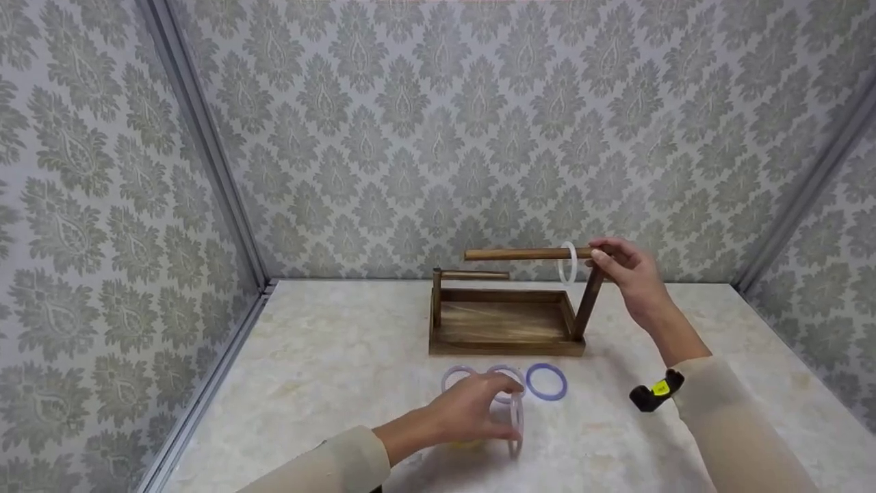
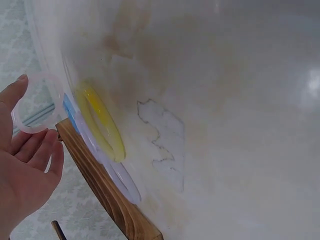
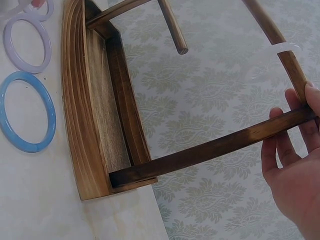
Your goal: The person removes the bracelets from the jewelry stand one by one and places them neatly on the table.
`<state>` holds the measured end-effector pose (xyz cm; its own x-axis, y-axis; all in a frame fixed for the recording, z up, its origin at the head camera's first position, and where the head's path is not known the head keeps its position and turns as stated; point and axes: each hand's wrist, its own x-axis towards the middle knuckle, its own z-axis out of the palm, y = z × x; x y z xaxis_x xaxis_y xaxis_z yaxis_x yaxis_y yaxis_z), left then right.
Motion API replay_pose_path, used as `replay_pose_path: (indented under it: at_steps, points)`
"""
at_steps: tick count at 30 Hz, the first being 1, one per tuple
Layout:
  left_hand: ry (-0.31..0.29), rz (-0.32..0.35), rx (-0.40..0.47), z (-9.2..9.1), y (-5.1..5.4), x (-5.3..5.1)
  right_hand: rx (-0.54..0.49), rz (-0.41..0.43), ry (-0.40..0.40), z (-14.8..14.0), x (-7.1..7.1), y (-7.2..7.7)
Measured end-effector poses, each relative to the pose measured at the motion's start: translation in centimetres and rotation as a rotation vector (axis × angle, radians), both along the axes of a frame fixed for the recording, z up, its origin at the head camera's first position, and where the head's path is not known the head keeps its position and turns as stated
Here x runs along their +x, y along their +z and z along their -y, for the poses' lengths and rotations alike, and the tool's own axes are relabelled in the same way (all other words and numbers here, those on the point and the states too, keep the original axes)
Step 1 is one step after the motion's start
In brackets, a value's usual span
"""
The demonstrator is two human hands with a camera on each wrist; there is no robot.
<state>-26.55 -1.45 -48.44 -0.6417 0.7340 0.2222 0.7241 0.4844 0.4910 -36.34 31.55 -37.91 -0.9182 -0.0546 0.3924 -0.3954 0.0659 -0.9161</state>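
Note:
My left hand (image 1: 472, 411) pinches a pale pink bangle (image 1: 516, 418) between thumb and fingertips, holding it on edge in front of the wooden stand. At the stand's upper right corner, my right hand (image 1: 633, 277) grips the top of the post (image 1: 589, 301), where the upper rod (image 1: 506, 254) joins it. A white bangle (image 1: 573, 267) hangs round that rod, close to the right fingers. On the table lie a blue bangle (image 3: 51, 112) and two lavender bangles, one (image 3: 46, 42) beside the blue. A yellow bangle (image 2: 97, 107) is mostly hidden under the left hand in the head view.
The stand has a shallow wooden tray (image 1: 506, 348) as its base and a shorter, lower rod (image 1: 474, 275) at the left. Patterned wall panels (image 1: 410, 137) rise behind the table (image 1: 328, 356), with metal frame posts at the corners.

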Motion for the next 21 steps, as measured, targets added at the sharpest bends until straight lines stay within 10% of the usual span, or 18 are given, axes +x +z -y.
replay_pose_path:
  at_steps: [21]
  points:
    - [0.03, 0.05, -0.06, 0.35, -0.72, 0.11, -0.011, 0.009, 0.007, 0.08, 0.03, 0.06]
